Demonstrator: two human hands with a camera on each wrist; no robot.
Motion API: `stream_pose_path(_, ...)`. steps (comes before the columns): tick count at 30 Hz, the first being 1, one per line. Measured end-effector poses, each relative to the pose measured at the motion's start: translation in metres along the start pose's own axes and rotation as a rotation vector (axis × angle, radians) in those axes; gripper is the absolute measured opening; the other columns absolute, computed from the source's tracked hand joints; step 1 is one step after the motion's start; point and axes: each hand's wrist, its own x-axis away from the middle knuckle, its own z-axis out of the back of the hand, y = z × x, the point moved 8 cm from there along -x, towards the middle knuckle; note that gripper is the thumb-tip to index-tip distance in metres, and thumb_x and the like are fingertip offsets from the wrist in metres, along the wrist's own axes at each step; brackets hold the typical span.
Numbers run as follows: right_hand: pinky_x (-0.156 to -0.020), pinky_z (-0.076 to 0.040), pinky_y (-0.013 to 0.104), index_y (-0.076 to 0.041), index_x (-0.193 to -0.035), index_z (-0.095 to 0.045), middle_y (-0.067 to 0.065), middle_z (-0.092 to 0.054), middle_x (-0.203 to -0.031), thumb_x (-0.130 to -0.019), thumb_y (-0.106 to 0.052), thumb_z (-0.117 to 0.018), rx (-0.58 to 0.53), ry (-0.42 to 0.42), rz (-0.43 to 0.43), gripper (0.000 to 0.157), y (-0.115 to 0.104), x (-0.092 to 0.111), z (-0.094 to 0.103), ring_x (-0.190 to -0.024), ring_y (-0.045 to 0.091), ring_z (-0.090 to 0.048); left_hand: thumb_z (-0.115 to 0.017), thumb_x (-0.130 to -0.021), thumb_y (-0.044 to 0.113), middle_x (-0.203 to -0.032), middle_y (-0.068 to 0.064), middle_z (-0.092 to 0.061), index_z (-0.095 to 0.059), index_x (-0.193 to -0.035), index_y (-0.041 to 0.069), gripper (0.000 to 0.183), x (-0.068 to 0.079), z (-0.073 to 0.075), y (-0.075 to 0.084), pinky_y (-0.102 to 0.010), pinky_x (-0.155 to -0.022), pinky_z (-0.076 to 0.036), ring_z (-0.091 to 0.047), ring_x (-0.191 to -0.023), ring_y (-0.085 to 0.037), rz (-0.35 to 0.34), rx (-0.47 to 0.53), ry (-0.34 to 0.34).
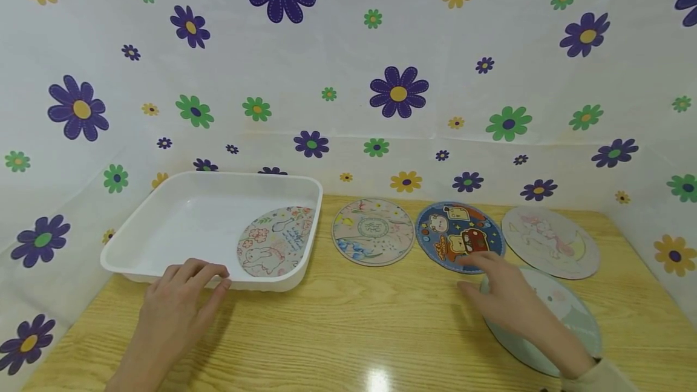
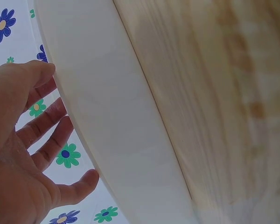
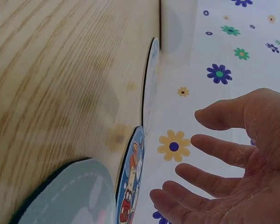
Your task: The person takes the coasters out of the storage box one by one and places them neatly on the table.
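My left hand (image 1: 176, 301) rests its fingertips at the near rim of a white tray (image 1: 136, 268); in the left wrist view its fingers (image 2: 49, 144) lie loosely along that edge. Inside the tray, at the right, a round mat with a rabbit and flowers (image 1: 274, 247) leans on the wall. My right hand (image 1: 512, 301) hovers with relaxed fingers over the near edge of a dark blue round mat with cartoon bears (image 1: 457, 231). Nothing is between its fingers in the right wrist view. Beneath the hand lies a grey-green round mat (image 1: 577, 325), partly hidden by hand and wrist.
Left of the blue mat lies a pale flowered round mat (image 1: 373, 231). A pinkish round mat with a unicorn and moon (image 1: 550, 241) lies to its right. The wooden table (image 1: 348, 331) meets a white flower-printed cloth (image 1: 337, 47) at the back and sides.
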Motion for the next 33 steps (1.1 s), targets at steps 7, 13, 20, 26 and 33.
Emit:
stream_pose_path(7,-0.093,-0.055,0.061,-0.007,-0.126,-0.069,0.018,-0.065,-0.131,-0.092,-0.014,-0.073,-0.001,0.003,0.021,0.034,-0.007,-0.003,-0.004,-0.119,0.042,-0.064,-0.081,-0.085,0.016,-0.099,-0.003,-0.069,-0.072,-0.099,0.018,0.017,0.001,0.000,0.000,-0.060,-0.066,-0.050,-0.064,-0.093,-0.038,-0.002,0.005,-0.001)
stream_pose_path(13,-0.092,-0.055,0.060,-0.006,-0.124,-0.070,0.018,-0.065,-0.130,-0.092,-0.013,-0.073,-0.020,0.002,0.038,0.032,-0.013,-0.007,-0.006,-0.117,0.041,-0.065,-0.081,-0.084,0.016,-0.099,-0.003,-0.069,-0.072,-0.099,0.019,0.018,0.001,0.000,0.000,-0.059,-0.064,-0.050,-0.064,-0.093,-0.038,-0.002,0.004,-0.003)
stream_pose_path(20,-0.093,-0.055,0.061,-0.006,-0.123,-0.071,0.018,-0.066,-0.129,-0.092,-0.014,-0.074,-0.019,-0.001,0.032,0.032,-0.020,-0.013,-0.011,-0.117,0.041,-0.066,-0.082,-0.084,0.017,-0.099,-0.003,-0.069,-0.072,-0.099,0.019,0.018,0.001,0.000,0.001,-0.059,-0.065,-0.050,-0.064,-0.093,-0.038,-0.001,-0.003,-0.004)
stream_pose_path(26,-0.093,-0.054,0.061,-0.008,-0.123,-0.071,0.016,-0.067,-0.128,-0.092,-0.014,-0.074,-0.016,-0.015,0.039,0.032,-0.024,-0.015,-0.016,-0.118,0.041,-0.065,-0.081,-0.085,0.018,-0.100,-0.003,-0.069,-0.072,-0.100,0.018,0.017,0.001,0.000,0.000,-0.059,-0.067,-0.051,-0.063,-0.095,-0.038,0.011,-0.006,-0.021)
stream_pose_path(33,-0.093,-0.055,0.060,-0.008,-0.121,-0.071,0.016,-0.068,-0.127,-0.091,-0.013,-0.074,-0.013,-0.011,0.070,0.031,-0.029,-0.018,-0.019,-0.118,0.041,-0.065,-0.082,-0.084,0.016,-0.099,-0.004,-0.069,-0.072,-0.099,0.018,0.018,0.001,0.000,0.001,-0.059,-0.066,-0.051,-0.064,-0.093,-0.039,-0.004,0.003,0.000)
